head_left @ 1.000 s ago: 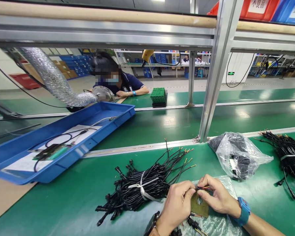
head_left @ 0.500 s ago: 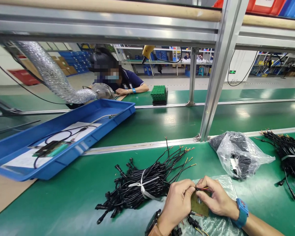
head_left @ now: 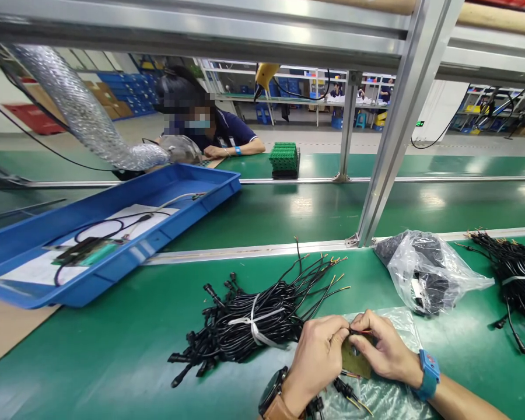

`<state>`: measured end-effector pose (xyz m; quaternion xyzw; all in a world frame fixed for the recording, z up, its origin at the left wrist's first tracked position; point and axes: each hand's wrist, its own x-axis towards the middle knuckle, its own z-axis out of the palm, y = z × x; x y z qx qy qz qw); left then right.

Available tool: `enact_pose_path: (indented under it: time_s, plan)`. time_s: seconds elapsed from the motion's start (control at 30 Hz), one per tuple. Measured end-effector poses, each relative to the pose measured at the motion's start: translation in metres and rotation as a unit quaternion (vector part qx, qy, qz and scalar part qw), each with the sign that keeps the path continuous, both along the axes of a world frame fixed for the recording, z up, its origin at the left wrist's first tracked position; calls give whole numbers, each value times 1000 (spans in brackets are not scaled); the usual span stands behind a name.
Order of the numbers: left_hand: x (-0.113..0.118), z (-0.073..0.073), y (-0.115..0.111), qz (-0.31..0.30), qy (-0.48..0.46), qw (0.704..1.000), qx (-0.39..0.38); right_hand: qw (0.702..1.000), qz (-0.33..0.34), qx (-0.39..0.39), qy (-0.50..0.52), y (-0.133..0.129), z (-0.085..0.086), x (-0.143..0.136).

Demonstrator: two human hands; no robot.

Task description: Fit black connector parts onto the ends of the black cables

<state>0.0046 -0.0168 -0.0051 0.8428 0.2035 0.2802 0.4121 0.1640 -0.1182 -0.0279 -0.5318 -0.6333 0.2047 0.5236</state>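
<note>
Since the earlier frame our view tips down: the red bins along the top are gone from sight, and the blue tray (head_left: 114,233) and everything else sit a little higher. Our hands stay together at the near edge of the green surface (head_left: 126,344), unmoved on it.

Our left hand (head_left: 317,359) and right hand (head_left: 385,350) are both clamped on one small brownish board (head_left: 354,363), the fingertips pinching thin coloured wires (head_left: 362,332) at its top edge. The board hangs just above a clear bag (head_left: 389,396) lying flat at the near edge.

We count two tied black cable bundles: one (head_left: 254,326) just left of our hands, one (head_left: 518,274) at the right edge. A second bag (head_left: 429,271), holding dark parts, lies between them. One stack of green trays (head_left: 283,157) stands on the far surface beside a co-worker (head_left: 219,131).

We can read no writing.
</note>
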Motion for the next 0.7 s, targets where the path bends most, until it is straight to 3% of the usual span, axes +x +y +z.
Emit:
enact_pose_path:
  time_s: [0.7]
  plan:
    - [0, 4, -2, 6, 28, 1000, 10, 1000, 2, -12, 1, 3, 4, -4]
